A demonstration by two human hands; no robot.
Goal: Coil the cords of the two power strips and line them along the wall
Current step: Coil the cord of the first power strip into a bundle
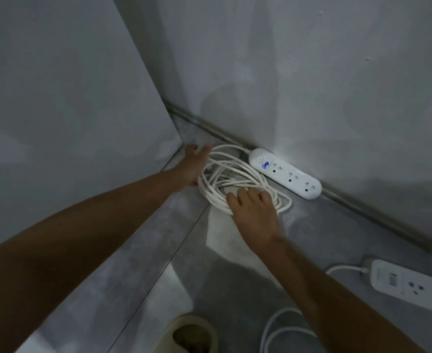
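Far left: grey panel (64, 98) meets the floor (146, 250) in a corner. Left hand (193, 165) reaches into that corner, fingers spread and loose, palm resting against the left edge of the coiled cord (238, 179); not closed on it. The coil lies flat on the floor in several loose white loops, just beside the wall (311, 72). Right hand (254, 212) lies on the coil's near right side, fingers apart and pressing down on the loops, nothing pinched. Cord runs from the coil's far side into the first power strip (285, 173), white, rounded ends, lying lengthwise against the base of the wall, sockets up. Bottom centre: a beige slipper (189, 335) with a foot in it. Lower right: second power strip (413, 285), well apart from the wall, cut by the frame edge; its cord (273, 329) trails loose across the floor, uncoiled.
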